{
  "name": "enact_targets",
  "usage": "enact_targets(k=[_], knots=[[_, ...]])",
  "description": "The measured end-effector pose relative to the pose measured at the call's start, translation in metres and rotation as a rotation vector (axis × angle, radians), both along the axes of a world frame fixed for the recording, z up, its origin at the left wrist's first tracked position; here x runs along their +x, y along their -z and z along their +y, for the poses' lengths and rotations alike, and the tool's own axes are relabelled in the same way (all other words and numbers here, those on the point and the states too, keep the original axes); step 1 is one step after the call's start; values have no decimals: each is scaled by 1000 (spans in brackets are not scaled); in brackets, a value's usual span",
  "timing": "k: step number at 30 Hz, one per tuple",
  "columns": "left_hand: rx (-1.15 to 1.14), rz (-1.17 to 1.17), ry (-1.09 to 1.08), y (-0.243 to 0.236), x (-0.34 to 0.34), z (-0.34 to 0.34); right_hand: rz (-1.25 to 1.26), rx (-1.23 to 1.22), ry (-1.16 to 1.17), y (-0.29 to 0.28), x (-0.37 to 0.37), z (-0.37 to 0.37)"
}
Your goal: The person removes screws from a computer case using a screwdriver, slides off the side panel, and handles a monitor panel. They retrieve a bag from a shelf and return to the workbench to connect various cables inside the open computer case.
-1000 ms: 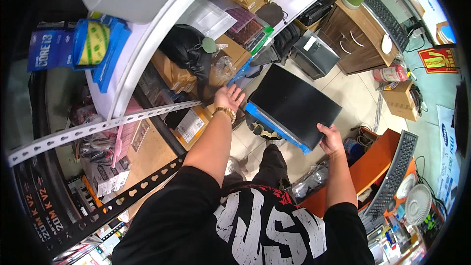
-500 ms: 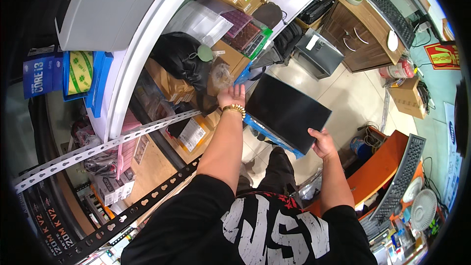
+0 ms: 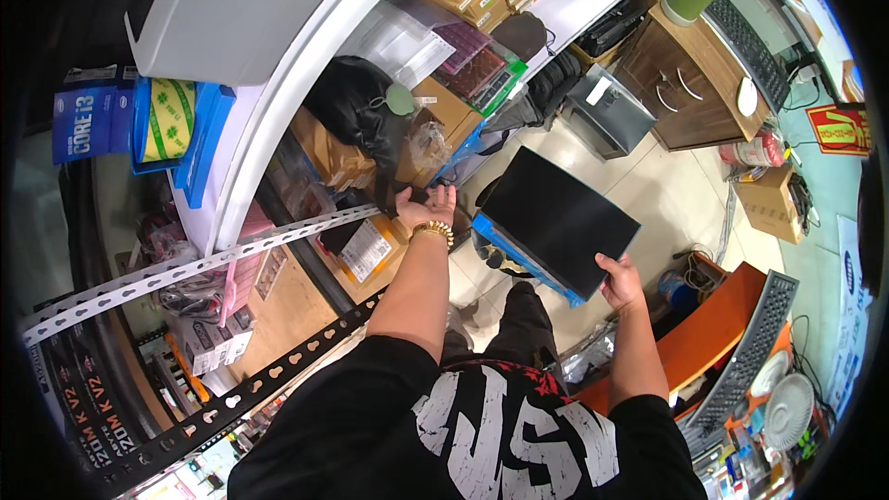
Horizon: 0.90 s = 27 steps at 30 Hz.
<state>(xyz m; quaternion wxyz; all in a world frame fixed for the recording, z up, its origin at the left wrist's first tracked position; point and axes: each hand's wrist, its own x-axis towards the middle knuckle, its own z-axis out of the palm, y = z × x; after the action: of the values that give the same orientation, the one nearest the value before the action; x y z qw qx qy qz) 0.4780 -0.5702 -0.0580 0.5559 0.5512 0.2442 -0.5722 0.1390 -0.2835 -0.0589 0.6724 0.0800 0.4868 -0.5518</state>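
Observation:
My right hand (image 3: 619, 281) grips the near right corner of a flat black monitor (image 3: 561, 221), thumb on top of the screen. The monitor hangs tilted above the floor with its dark screen facing up. Blue film or wrap (image 3: 528, 262) shows along its near left edge. Apart from the monitor, my left hand (image 3: 426, 208) is open, palm up with fingers spread, and a gold bead bracelet circles its wrist. Just beyond the left hand are a black bag (image 3: 356, 111) and a cardboard box (image 3: 421, 162) on the shelf.
A perforated white shelf rail (image 3: 324, 225) runs below my left forearm. Ahead, a black computer case (image 3: 607, 113) stands on the tiled floor beside a wooden cabinet (image 3: 681, 83). To the right are an orange desk (image 3: 704, 338) and a keyboard (image 3: 750, 352) propped on edge.
My left hand has drawn back toward me and to the left, widening the gap to the monitor. My right hand keeps its hold, and the whole view has shifted slightly.

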Motion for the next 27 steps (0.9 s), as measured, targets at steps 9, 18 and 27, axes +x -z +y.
enact_targets(k=[9,18,27], knots=[[42,80,-120,14,24,1,52,22,14,-17,1,-14],[-177,108,-84,-44,26,-6,17,-60,-151,-1,10,-48],[-197,11,-38,-69,22,-18,-292,-235,-43,27,124,-159]])
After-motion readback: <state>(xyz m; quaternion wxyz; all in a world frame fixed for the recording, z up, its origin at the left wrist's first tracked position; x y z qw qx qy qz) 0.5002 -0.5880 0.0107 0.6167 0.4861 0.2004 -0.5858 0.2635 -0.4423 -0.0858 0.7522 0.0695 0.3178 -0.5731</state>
